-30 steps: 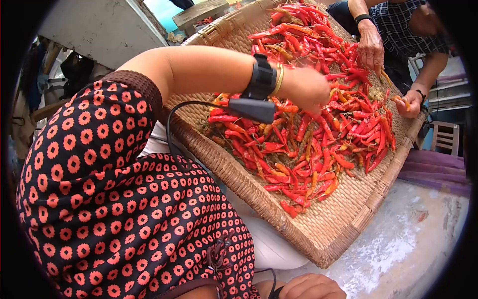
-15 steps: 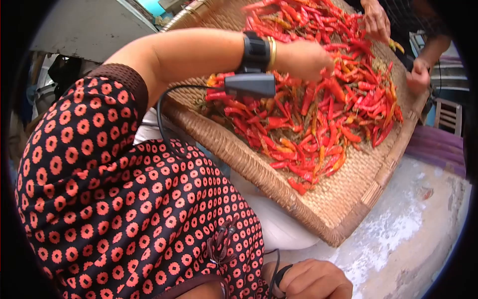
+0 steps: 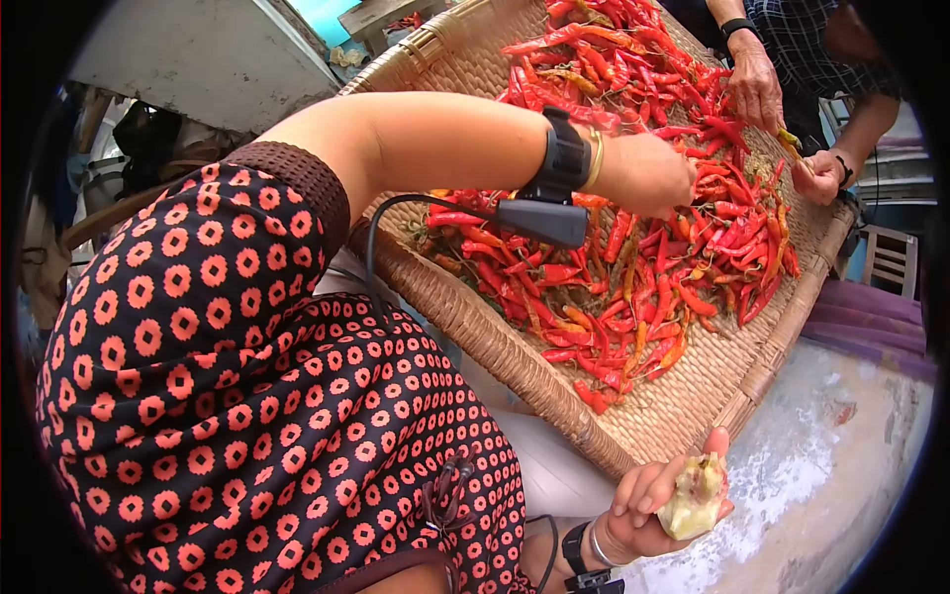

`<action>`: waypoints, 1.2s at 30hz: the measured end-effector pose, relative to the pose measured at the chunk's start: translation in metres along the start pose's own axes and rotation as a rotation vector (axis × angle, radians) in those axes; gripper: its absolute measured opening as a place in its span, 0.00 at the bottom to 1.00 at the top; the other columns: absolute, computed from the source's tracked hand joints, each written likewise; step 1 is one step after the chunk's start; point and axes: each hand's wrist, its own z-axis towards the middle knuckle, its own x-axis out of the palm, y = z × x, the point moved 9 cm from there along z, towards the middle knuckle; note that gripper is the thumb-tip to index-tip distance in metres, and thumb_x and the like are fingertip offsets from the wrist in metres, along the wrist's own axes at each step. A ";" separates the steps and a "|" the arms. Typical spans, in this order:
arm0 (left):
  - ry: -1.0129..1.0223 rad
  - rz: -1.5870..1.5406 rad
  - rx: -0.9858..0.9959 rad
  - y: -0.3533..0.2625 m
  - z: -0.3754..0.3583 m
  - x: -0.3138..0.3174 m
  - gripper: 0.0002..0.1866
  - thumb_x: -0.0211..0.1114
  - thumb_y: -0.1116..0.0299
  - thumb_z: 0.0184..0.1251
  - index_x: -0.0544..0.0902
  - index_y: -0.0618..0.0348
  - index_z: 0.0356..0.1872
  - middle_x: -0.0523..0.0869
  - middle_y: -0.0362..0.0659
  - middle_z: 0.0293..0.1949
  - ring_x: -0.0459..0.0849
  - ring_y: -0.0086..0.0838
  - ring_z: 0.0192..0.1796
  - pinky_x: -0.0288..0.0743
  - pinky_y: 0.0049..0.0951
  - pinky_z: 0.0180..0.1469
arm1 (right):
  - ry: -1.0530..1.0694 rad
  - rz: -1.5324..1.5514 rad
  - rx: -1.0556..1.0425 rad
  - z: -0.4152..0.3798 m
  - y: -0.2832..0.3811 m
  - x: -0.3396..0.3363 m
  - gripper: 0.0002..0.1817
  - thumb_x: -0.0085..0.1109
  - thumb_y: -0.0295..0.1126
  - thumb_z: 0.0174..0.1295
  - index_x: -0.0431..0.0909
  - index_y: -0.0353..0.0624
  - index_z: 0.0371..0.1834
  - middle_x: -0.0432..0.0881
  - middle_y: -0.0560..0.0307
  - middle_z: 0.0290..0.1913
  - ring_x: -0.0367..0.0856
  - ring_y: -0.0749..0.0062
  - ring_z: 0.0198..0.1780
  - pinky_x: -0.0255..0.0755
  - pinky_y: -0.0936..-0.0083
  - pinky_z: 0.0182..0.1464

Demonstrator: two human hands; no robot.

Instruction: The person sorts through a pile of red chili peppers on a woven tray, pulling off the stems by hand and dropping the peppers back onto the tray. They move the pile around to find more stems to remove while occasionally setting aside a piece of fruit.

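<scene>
Chillies [image 3: 643, 247] lie in a loose red and orange heap across the middle of a large woven tray [image 3: 683, 416], which rests tilted on a pale, white-dusted surface [image 3: 811, 495]. Bare weave shows along the tray's near rim and at its near corner.

Left hand [image 3: 648, 176]: reaches over the tray from its near-left rim, knuckles up, fingers curled down into the heap at the tray's centre. The fingertips are buried among the chillies, so I cannot tell whether they are pinching one. The wrist carries a black band [image 3: 562, 158] and a gold bangle [image 3: 594, 158]; a black module [image 3: 542, 222] hangs below the wrist, just above the chillies, with a black cable [image 3: 381, 247] looping back toward the tray's near-left rim.

Right hand [image 3: 658, 500]: sits just outside the tray's near rim, over the dusted surface, palm up, closed around a pale yellow-green, partly eaten fruit [image 3: 693, 495]. The thumb stands up beside the fruit.

Co-worker: a second person in a dark checked shirt [image 3: 807, 45] stands at the tray's far-right edge. One hand [image 3: 757, 89] rests fingers-down on the chillies near the far rim; the other hand [image 3: 819, 178] is beside the right rim and pinches a small yellowish piece [image 3: 789, 141].
</scene>
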 end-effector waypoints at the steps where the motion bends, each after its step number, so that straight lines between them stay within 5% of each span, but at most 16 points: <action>1: 0.065 0.041 -0.011 -0.003 -0.002 0.010 0.13 0.64 0.61 0.52 0.80 0.55 0.37 0.78 0.45 0.38 0.80 0.39 0.41 0.76 0.38 0.39 | 0.033 -0.008 -0.003 -0.001 0.000 0.000 0.34 0.31 0.51 0.69 0.48 0.34 0.67 0.66 0.53 0.17 0.57 0.78 0.09 0.59 0.80 0.07; 3: 0.127 0.077 -0.023 -0.008 -0.003 0.023 0.12 0.64 0.61 0.52 0.81 0.56 0.35 0.79 0.45 0.40 0.81 0.40 0.41 0.77 0.38 0.38 | -0.035 -0.012 -0.005 -0.005 0.005 -0.012 0.34 0.32 0.51 0.69 0.48 0.33 0.67 0.66 0.53 0.17 0.58 0.77 0.09 0.59 0.80 0.07; 5: 0.130 0.090 -0.080 -0.005 0.000 0.026 0.12 0.64 0.63 0.52 0.80 0.57 0.35 0.78 0.45 0.40 0.81 0.40 0.41 0.77 0.38 0.38 | 0.446 0.029 0.038 -0.013 0.012 0.032 0.34 0.32 0.52 0.68 0.50 0.34 0.67 0.66 0.54 0.16 0.59 0.76 0.09 0.59 0.79 0.07; 6: 0.139 0.108 -0.072 -0.005 0.002 0.028 0.11 0.61 0.63 0.54 0.81 0.57 0.35 0.78 0.45 0.39 0.81 0.40 0.40 0.77 0.38 0.37 | 0.446 0.029 0.038 -0.009 0.019 0.042 0.34 0.32 0.52 0.68 0.50 0.34 0.67 0.66 0.54 0.16 0.59 0.76 0.09 0.59 0.79 0.07; 8: 0.142 0.102 -0.086 0.000 0.004 0.033 0.10 0.59 0.64 0.55 0.81 0.57 0.35 0.79 0.45 0.37 0.82 0.41 0.39 0.77 0.38 0.36 | 0.719 -0.037 0.203 -0.014 0.018 0.093 0.10 0.49 0.29 0.62 0.69 0.37 0.45 0.74 0.45 0.20 0.65 0.70 0.11 0.58 0.76 0.11; 11: 0.133 0.109 -0.050 -0.005 -0.001 0.030 0.09 0.56 0.65 0.56 0.81 0.57 0.34 0.80 0.46 0.35 0.82 0.42 0.37 0.77 0.39 0.36 | 0.704 0.014 0.025 -0.010 0.031 0.115 0.06 0.51 0.24 0.59 0.67 0.35 0.37 0.74 0.44 0.20 0.65 0.71 0.11 0.57 0.76 0.12; 18: 0.114 0.162 0.038 0.007 -0.009 0.019 0.07 0.57 0.67 0.53 0.78 0.59 0.27 0.78 0.46 0.30 0.82 0.40 0.32 0.77 0.38 0.30 | 0.742 0.078 0.012 -0.015 0.034 0.116 0.28 0.52 0.13 0.50 0.67 0.42 0.58 0.73 0.48 0.20 0.59 0.75 0.10 0.53 0.77 0.12; 21: 0.058 0.156 0.048 0.010 -0.015 0.006 0.07 0.57 0.68 0.49 0.80 0.59 0.26 0.82 0.49 0.27 0.82 0.43 0.33 0.76 0.40 0.33 | 0.760 0.039 -0.005 -0.015 0.033 0.110 0.25 0.52 0.14 0.52 0.70 0.43 0.56 0.73 0.49 0.18 0.56 0.76 0.09 0.51 0.77 0.11; 22: 0.090 0.165 0.034 0.013 -0.016 0.003 0.07 0.57 0.68 0.49 0.80 0.59 0.25 0.82 0.49 0.27 0.82 0.44 0.33 0.76 0.40 0.32 | 0.907 0.059 0.026 -0.012 0.032 0.112 0.21 0.53 0.20 0.56 0.71 0.44 0.55 0.74 0.51 0.27 0.69 0.70 0.19 0.64 0.75 0.19; 23: 0.115 0.165 0.018 0.013 -0.017 0.002 0.07 0.57 0.68 0.49 0.80 0.59 0.25 0.82 0.48 0.27 0.82 0.44 0.33 0.76 0.40 0.32 | 0.900 0.051 0.032 -0.014 0.030 0.104 0.21 0.53 0.20 0.56 0.71 0.44 0.55 0.74 0.51 0.27 0.69 0.70 0.19 0.64 0.75 0.19; 25: 0.157 0.180 -0.005 0.021 -0.024 0.002 0.07 0.57 0.67 0.49 0.79 0.59 0.25 0.82 0.48 0.27 0.81 0.44 0.33 0.75 0.41 0.32 | 0.607 0.014 -0.047 -0.004 0.025 0.068 0.34 0.35 0.52 0.67 0.51 0.37 0.66 0.67 0.51 0.22 0.62 0.75 0.12 0.61 0.81 0.10; 26: 0.134 0.174 0.015 0.026 -0.029 0.001 0.08 0.58 0.66 0.50 0.79 0.59 0.27 0.81 0.48 0.26 0.81 0.44 0.33 0.75 0.41 0.33 | 0.616 0.009 -0.049 -0.007 0.022 0.065 0.34 0.35 0.52 0.67 0.51 0.37 0.66 0.67 0.51 0.22 0.62 0.75 0.12 0.61 0.81 0.10; 28: 0.174 0.166 0.017 0.028 -0.039 -0.005 0.11 0.60 0.66 0.50 0.78 0.58 0.34 0.81 0.47 0.30 0.81 0.44 0.36 0.75 0.41 0.37 | 0.019 0.181 -0.035 0.006 0.015 0.015 0.32 0.42 0.49 0.66 0.50 0.40 0.66 0.68 0.49 0.31 0.65 0.75 0.18 0.62 0.82 0.14; 33: 0.252 0.163 0.021 0.040 -0.057 -0.006 0.22 0.63 0.68 0.50 0.73 0.54 0.50 0.76 0.46 0.41 0.74 0.42 0.47 0.73 0.39 0.46 | -0.016 0.224 0.001 0.000 0.010 -0.012 0.33 0.51 0.41 0.64 0.48 0.41 0.67 0.68 0.50 0.42 0.67 0.74 0.28 0.61 0.82 0.19; 36: 0.188 0.151 0.053 0.039 -0.065 -0.016 0.22 0.63 0.68 0.50 0.74 0.54 0.50 0.77 0.47 0.40 0.75 0.41 0.46 0.73 0.39 0.45 | 0.001 0.231 -0.083 0.000 0.016 -0.011 0.34 0.53 0.39 0.62 0.48 0.43 0.68 0.67 0.48 0.51 0.68 0.72 0.35 0.62 0.81 0.22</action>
